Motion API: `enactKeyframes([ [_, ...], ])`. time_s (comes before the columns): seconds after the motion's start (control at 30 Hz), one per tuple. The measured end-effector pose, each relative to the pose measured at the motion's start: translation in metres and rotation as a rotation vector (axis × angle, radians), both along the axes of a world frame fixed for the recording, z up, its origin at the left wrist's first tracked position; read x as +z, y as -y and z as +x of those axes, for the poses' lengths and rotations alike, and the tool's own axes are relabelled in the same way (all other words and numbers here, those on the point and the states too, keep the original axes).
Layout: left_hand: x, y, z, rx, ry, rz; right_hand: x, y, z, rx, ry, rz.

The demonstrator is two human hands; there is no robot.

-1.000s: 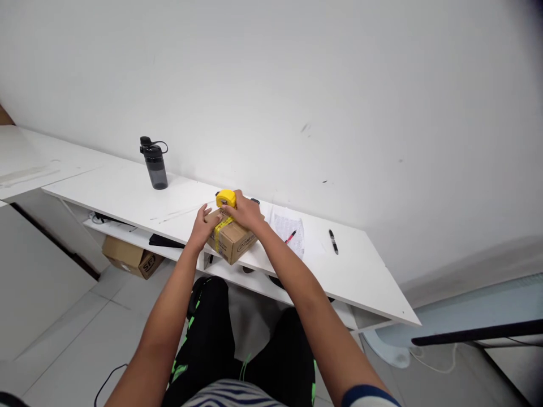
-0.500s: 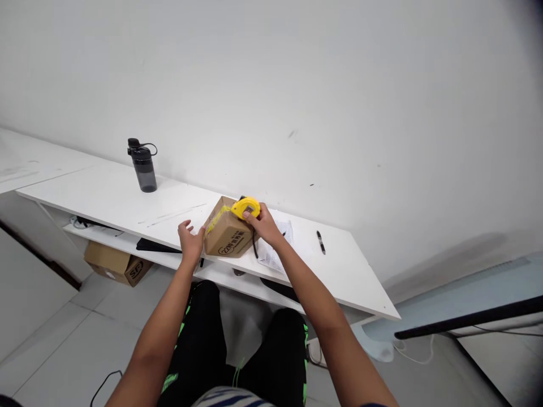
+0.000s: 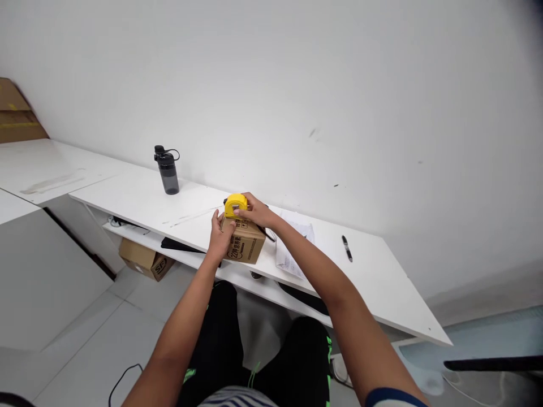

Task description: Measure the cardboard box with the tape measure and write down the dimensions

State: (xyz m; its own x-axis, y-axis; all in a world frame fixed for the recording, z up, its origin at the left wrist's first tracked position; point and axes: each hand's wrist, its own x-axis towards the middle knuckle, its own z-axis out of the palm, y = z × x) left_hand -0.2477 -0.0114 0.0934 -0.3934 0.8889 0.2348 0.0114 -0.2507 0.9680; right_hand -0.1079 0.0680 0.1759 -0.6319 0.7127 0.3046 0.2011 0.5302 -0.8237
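Observation:
A small brown cardboard box stands on the white desk in front of me. My left hand grips its left side, fingers curled onto the top edge. A yellow tape measure rests on top of the box, and my right hand is closed on its case. I cannot see any tape pulled out.
A dark water bottle stands at the back left of the desk. A printed sheet of paper lies right of the box, and a black marker further right. A cardboard box sits on the floor under the desk. My legs are below.
The tape that stretched across the box top is no longer showing. The tape measure has come back over the box's top left, and my left hand has closed on the box's side.

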Motion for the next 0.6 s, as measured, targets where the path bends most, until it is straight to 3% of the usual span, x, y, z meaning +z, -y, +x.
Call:
enactKeyframes([
  [0.27,0.004,-0.001,0.009,0.018,-0.094,0.099,-0.009,0.002,-0.005,-0.041,0.044,0.048],
  [0.47,0.001,-0.002,0.007,0.016,-0.101,0.070,-0.004,0.005,-0.005,-0.037,0.136,0.129],
  [0.6,-0.004,-0.005,0.006,0.124,-0.122,0.033,0.001,0.006,0.021,-0.032,0.212,0.162],
])
